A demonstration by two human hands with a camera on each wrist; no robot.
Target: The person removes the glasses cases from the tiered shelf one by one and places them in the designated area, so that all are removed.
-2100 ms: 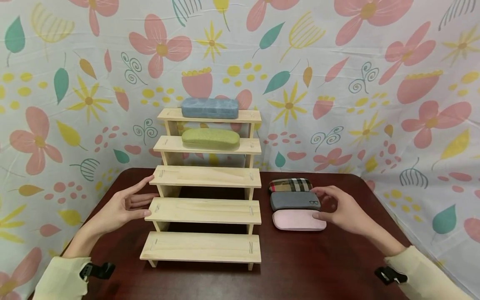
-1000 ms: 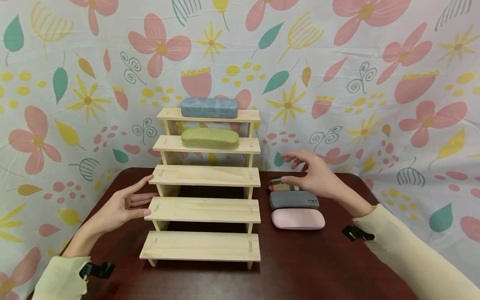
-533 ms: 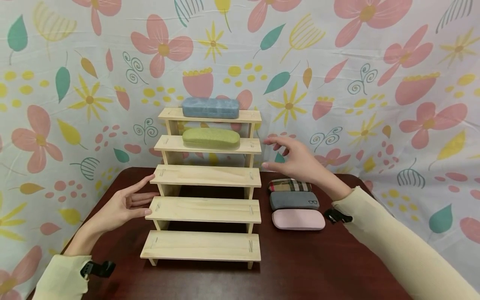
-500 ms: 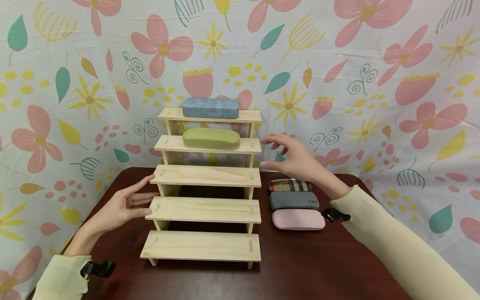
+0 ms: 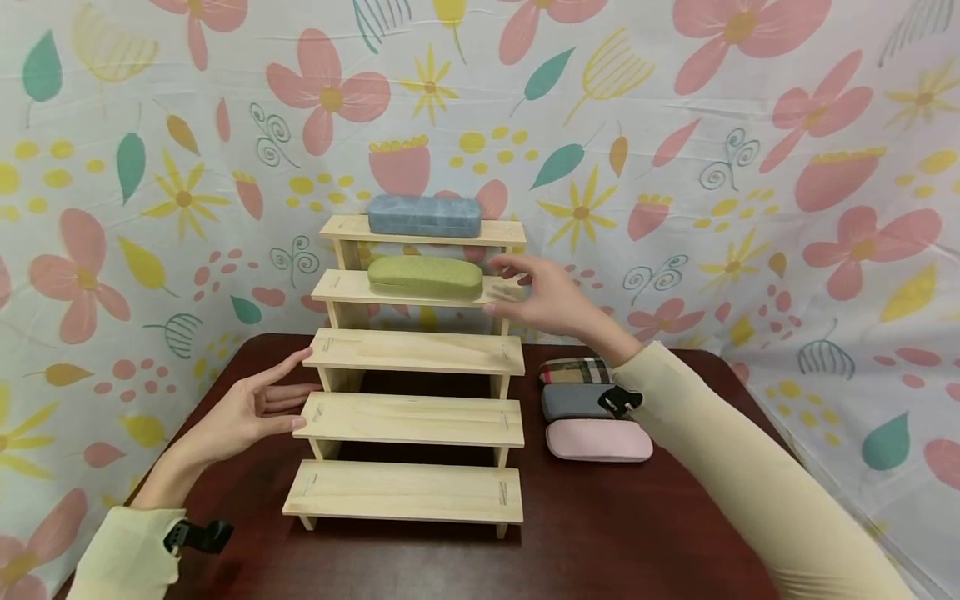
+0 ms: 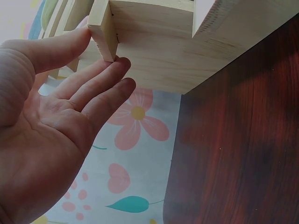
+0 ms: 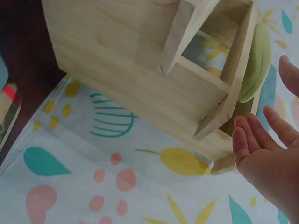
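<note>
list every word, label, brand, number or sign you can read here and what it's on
No readable text in any view.
Green case, blue case, pink case: no lettering shows.
Grey case: nothing readable on the visible part; its right end is hidden behind the black strap and sleeve.
Plaid case: only checks and stripes show.
Wooden rack: no lettering shows.
Backdrop: flowers and leaves, no words.
</note>
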